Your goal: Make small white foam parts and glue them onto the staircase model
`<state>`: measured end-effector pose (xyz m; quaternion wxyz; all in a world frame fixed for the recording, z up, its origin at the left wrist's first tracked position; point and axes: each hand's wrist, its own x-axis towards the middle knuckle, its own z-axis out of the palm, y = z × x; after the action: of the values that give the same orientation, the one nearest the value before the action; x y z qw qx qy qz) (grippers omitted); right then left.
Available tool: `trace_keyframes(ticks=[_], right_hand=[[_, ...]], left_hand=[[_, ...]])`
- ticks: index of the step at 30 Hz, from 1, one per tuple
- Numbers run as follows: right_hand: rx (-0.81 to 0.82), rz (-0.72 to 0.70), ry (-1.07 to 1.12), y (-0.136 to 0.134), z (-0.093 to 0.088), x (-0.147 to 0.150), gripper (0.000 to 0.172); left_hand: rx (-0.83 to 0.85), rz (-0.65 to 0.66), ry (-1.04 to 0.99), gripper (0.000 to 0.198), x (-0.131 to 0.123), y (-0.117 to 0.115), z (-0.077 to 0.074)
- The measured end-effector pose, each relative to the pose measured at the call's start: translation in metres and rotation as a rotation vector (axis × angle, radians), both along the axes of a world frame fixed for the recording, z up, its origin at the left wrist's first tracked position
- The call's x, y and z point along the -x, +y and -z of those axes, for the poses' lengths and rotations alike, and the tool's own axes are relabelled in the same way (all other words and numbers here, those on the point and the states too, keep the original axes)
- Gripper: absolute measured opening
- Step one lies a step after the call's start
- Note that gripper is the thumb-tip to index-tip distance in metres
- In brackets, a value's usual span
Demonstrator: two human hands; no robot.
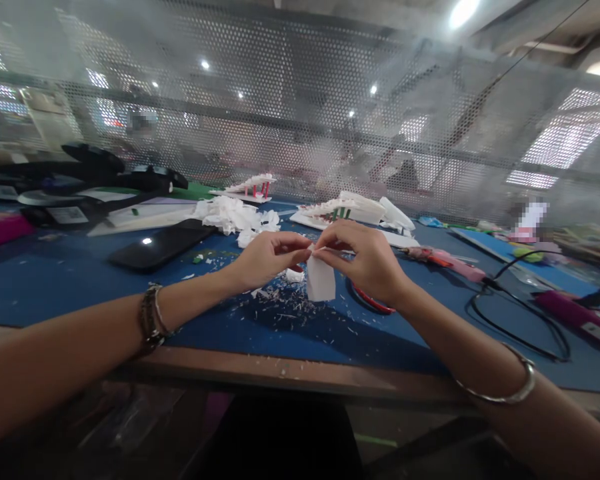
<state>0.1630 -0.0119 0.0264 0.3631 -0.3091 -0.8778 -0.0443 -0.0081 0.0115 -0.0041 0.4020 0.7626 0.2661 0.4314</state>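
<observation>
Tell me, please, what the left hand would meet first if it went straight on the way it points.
Most likely the small white piece, which the left hand pinches, and just behind it the right hand.

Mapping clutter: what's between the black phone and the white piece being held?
Head view: the left hand, pinching the white piece, plus small green and white scraps on the blue mat.

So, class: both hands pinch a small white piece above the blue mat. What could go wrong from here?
1. The white piece, pinched only at its top edge by the left hand and right hand, might tear or crease.
2. If dropped, it could get lost among the white scraps below.
</observation>
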Motion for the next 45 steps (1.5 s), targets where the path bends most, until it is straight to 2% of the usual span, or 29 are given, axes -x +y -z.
trace_keyframes(ticks=[4, 11, 18, 24, 32, 39, 45], right_hand=[[0.058, 0.021, 0.091, -0.0021, 0.0007, 0.0021, 0.005], [-0.003, 0.04, 0.151, -0.0051, 0.0041, 0.0072, 0.008], [0.201, -0.016, 0.262, -0.0014, 0.0018, 0.0041, 0.009], [0.298, -0.042, 0.32, 0.0004, 0.0008, 0.0023, 0.008], [0.382, -0.092, 0.388, 0.0029, 0.0059, 0.0059, 0.011], [0.323, -0.117, 0.411, 0.0009, 0.0084, 0.0063, 0.011], [0.235, -0.11, 0.357, -0.0013, 0.0063, 0.0061, 0.007]], left_hand=[[-0.145, -0.026, -0.045, 0.02, -0.0015, -0.0016, 0.0024], [-0.358, -0.117, -0.012, 0.02, -0.0026, -0.0031, 0.0046], [-0.508, -0.18, 0.012, 0.015, 0.0006, -0.0011, 0.0037], [-0.559, -0.153, -0.01, 0.017, 0.0004, 0.0005, 0.0029], [-0.7, -0.223, 0.054, 0.018, 0.0023, -0.0013, 0.0003], [-0.671, -0.259, -0.006, 0.01, 0.0035, -0.0016, 0.0001], [-0.507, -0.272, -0.051, 0.014, 0.0005, -0.003, 0.0015]])
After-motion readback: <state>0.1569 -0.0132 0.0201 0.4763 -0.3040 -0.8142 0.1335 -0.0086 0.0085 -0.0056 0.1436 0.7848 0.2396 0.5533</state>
